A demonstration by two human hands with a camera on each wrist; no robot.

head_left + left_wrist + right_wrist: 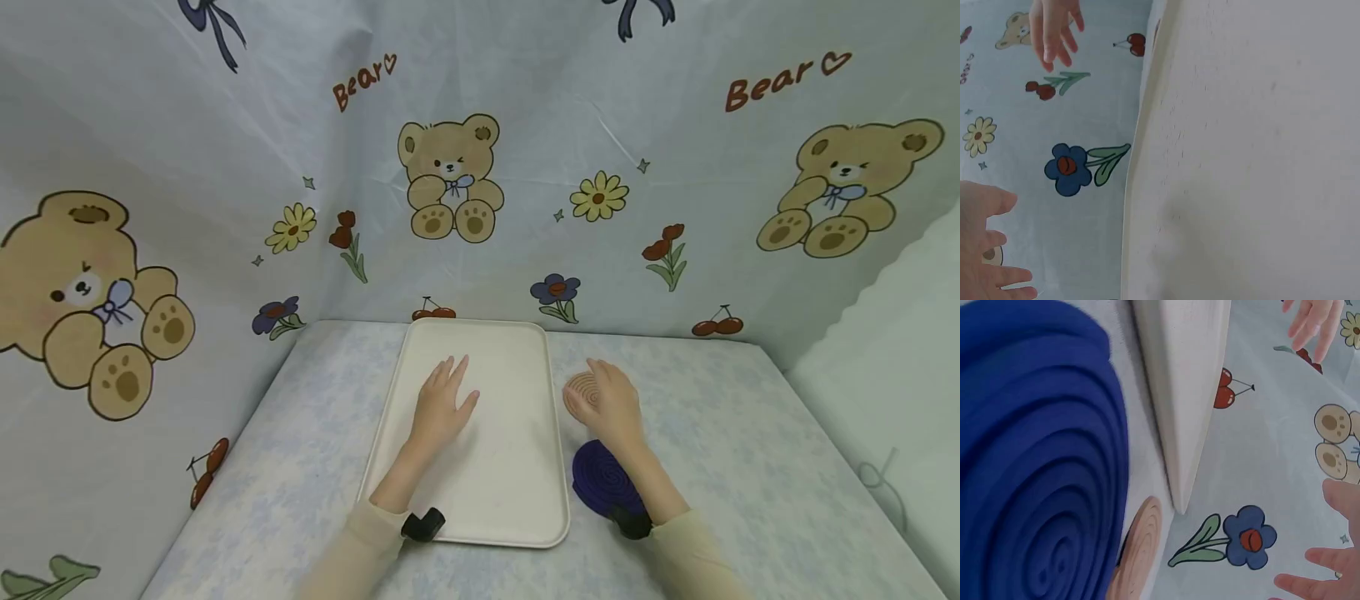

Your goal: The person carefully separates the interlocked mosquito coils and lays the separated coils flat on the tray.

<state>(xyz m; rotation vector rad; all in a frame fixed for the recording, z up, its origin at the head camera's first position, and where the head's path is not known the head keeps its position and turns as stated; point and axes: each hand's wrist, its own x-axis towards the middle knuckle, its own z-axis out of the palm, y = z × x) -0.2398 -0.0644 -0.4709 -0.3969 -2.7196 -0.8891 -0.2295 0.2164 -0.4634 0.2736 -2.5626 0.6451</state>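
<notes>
A cream rectangular tray [501, 492] lies on the table. My left hand [439, 410] is over its left half with fingers spread and nothing held. To the right of the tray lie two flat spiral coils: a smaller tan one [582, 384] farther back, and a larger dark blue one [600, 477] nearer me. My right hand [618, 408] hovers over the tan coil and partly covers it, its fingers apart and holding nothing. In the right wrist view the blue coil [1041, 462] shows thick ridged rings, with the tan coil [1141, 550] just beyond it.
The table top [720, 450] has a pale blue marbled surface. Around it hangs a light cloth [525, 92] printed with bears and flowers, close behind the tray's far edge. A thin looped cord [881, 479] hangs at the right side.
</notes>
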